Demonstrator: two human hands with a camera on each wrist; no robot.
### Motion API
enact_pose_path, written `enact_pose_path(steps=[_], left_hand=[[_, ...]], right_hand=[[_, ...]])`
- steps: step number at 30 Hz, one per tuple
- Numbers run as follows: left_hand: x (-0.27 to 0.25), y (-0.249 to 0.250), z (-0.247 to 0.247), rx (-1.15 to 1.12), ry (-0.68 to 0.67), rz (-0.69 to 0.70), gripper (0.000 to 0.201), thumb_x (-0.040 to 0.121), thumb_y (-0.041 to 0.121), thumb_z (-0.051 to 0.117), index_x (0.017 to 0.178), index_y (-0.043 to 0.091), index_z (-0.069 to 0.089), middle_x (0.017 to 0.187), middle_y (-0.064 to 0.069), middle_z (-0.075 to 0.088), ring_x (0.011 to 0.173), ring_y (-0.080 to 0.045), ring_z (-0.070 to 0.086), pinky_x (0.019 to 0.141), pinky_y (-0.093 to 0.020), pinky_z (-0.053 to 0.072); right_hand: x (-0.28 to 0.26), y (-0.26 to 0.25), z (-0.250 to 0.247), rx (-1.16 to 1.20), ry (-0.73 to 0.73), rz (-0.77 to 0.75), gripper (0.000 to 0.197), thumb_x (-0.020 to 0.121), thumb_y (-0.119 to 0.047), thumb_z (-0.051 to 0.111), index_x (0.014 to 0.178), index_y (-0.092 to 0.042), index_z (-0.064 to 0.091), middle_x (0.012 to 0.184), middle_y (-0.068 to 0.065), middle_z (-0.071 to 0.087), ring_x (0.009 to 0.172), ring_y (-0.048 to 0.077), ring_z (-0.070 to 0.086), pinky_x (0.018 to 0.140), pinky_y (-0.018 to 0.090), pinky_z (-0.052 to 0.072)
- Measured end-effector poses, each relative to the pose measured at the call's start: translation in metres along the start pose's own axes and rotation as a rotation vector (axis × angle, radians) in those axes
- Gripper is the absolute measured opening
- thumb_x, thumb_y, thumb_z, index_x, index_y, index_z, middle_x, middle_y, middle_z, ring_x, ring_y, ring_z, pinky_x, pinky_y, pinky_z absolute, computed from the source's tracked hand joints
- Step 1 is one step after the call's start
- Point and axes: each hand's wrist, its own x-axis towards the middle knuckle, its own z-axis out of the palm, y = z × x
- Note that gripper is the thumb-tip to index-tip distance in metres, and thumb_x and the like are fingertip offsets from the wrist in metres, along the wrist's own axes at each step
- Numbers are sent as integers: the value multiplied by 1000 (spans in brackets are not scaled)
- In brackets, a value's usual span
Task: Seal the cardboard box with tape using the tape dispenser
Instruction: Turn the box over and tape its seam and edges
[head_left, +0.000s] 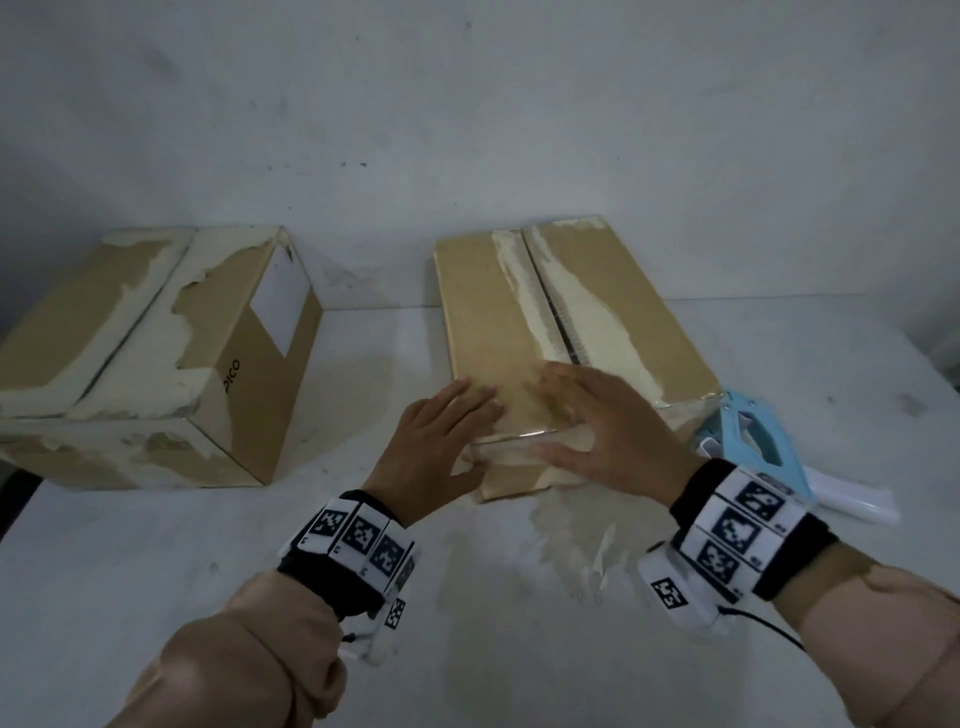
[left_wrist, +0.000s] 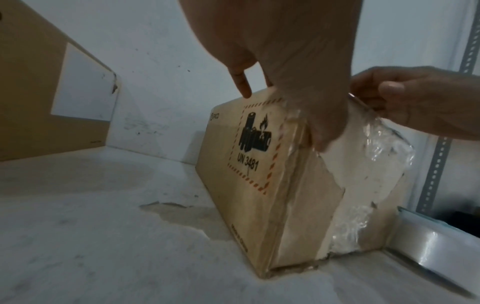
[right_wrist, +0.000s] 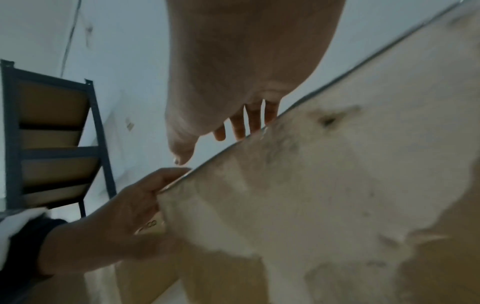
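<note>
Lying under both hands (head_left: 519, 415): cardboard box (head_left: 613, 312).

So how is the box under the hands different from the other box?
The box under the hands has both hands on its near end; the other box on the left sits untouched. The first looks flatter, the second taller with a white label. Both are brown cardboard with torn, peeled tops.

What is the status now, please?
Both hands flat: left hand, right hand pressing box near edge. Tape dispenser lying beside box. Nothing blocking.
</note>
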Motion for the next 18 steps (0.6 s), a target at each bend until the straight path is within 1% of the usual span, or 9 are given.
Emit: enact_pose_path(steps=[3, 5, 6, 8, 9, 10, 13, 15, 18], left_hand=[[7, 3, -11, -47, -23, -46, 65, 81, 69, 39, 126, 22, 41, 134, -6, 52, 124, -19, 39, 94, -40, 41], [17, 12, -18, -110, 2, -181, 71, 81, 75, 23, 129, 26, 39, 139, -10, 47, 128, -23, 39, 99, -38, 32], [25, 17, -19, -130, -12, -263, 78, 79, 78, 15, 134, 27, 37, 144, -9, 40, 134, -25, 33, 103, -38, 27], [41, 28, -15, -152, -180, -433, 98, 70, 83, 1, 145, 24, 24, 155, -6, 18, 144, -24, 7, 113, -41, 17], [47, 33, -12, -138, -265, -496, 103, 68, 84, -3, 147, 21, 17, 157, -5, 9, 145, -24, -1, 115, -45, 13], [52, 37, -10, -115, -320, -537, 104, 68, 84, -2, 148, 19, 12, 157, -5, 4, 145, -25, -5, 116, -48, 13], [59, 42, -10, -45, -417, -597, 88, 81, 73, 25, 148, 20, 4, 158, -2, -2, 144, -25, -8, 114, -51, 15], [60, 44, -18, 31, -477, -612, 84, 82, 71, 26, 148, 24, 2, 157, 2, -4, 144, -21, -6, 114, -53, 13], [70, 45, -29, 126, -496, -642, 82, 81, 71, 30, 145, 22, 13, 156, 4, 5, 144, -19, 4, 108, -62, 12]], right_hand=[[-6, 22, -13, -129, 154, 83, 58, 84, -61, 41, 117, -14, 50, 129, 15, 54, 120, 31, 46, 97, 46, 37], [-7, 34, -19, -223, 162, 212, 68, 85, -70, 25, 120, -16, 46, 133, 19, 49, 125, 40, 41, 96, 54, 36], [-7, 37, -22, -246, 133, 295, 78, 81, -76, 17, 124, -16, 45, 138, 20, 44, 129, 42, 34, 100, 56, 32], [-8, 42, -23, -252, 30, 462, 101, 68, -86, 3, 134, -18, 39, 149, 18, 28, 137, 42, 17, 108, 55, 18], [-9, 43, -22, -265, -24, 509, 107, 64, -88, -2, 136, -19, 36, 150, 17, 23, 138, 42, 14, 109, 54, 14], [-9, 43, -21, -291, -49, 517, 108, 64, -87, -5, 135, -19, 36, 149, 19, 24, 136, 43, 17, 108, 55, 16], [-6, 45, -19, -330, -99, 499, 104, 65, -86, -6, 130, -19, 39, 143, 20, 32, 129, 44, 27, 102, 53, 26], [-6, 53, -23, -302, -135, 470, 99, 67, -86, -1, 128, -21, 43, 140, 18, 36, 126, 41, 31, 100, 49, 27], [-7, 68, -33, -91, 55, 433, 85, 75, -81, 25, 114, -16, 63, 125, 13, 54, 115, 36, 44, 95, 33, 27]])
